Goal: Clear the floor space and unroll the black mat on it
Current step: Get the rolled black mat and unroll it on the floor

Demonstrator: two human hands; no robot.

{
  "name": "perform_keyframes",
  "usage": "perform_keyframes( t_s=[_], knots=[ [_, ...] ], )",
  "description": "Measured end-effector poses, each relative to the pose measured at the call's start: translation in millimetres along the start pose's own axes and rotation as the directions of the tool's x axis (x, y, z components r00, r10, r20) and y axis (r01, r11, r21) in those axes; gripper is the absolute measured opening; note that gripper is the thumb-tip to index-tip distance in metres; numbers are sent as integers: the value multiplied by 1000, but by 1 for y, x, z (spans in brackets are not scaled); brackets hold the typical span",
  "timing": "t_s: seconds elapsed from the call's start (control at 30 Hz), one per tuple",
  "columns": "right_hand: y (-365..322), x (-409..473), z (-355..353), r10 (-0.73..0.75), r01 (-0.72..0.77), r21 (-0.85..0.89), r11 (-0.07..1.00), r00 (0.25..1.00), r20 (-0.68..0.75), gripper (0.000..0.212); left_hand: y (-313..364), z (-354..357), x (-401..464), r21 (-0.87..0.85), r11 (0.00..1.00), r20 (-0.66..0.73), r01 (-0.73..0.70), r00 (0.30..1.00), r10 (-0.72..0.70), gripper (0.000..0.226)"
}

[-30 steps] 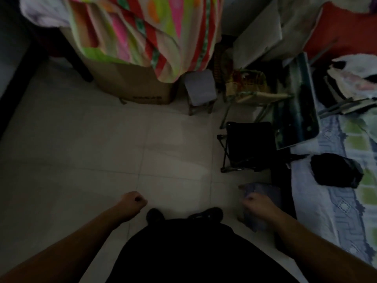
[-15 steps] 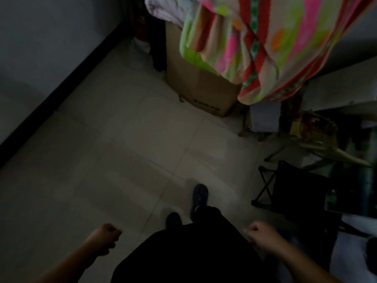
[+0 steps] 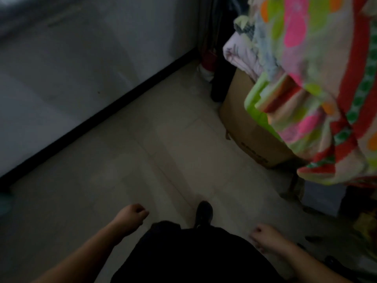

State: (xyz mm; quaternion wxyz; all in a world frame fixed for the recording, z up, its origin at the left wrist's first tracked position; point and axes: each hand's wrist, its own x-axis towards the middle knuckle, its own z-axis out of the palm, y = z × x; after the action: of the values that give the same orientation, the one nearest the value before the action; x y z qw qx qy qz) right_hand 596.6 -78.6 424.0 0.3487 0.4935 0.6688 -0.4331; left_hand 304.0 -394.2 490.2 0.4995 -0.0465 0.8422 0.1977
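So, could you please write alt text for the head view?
A person walks over pale floor tiles, left hand and right hand loosely curled and empty. A cardboard box under a bright blanket sits right; no mat shows.

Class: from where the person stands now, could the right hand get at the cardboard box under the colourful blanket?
Probably not without stepping forward: the right hand hangs empty by the hip, and open floor separates it from the cardboard box. Nothing blocks the way.
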Motion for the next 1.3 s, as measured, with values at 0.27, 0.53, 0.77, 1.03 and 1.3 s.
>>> perform_keyframes(
  t_s=[0.27,0.53,0.77,1.03,1.3],
  knots=[
    [-212,71,-109,-202,204,132,970,979,-24,28,45,-56,30,-59,998,-51,13,999,-16,20],
    [-315,122,-105,-123,126,203,971,992,-25,21,34,-155,110,105,987,83,119,988,-128,15],
    [-362,130,-95,19,-19,277,961,1000,3,24,88,-311,196,166,979,33,118,992,-125,18],
    [-419,154,-124,121,-135,395,909,991,61,22,245,-400,284,48,998,-95,33,995,-28,20],
    [-488,216,-217,102,-105,337,936,994,24,27,404,-373,317,158,983,87,-91,993,78,18]
  ],
)
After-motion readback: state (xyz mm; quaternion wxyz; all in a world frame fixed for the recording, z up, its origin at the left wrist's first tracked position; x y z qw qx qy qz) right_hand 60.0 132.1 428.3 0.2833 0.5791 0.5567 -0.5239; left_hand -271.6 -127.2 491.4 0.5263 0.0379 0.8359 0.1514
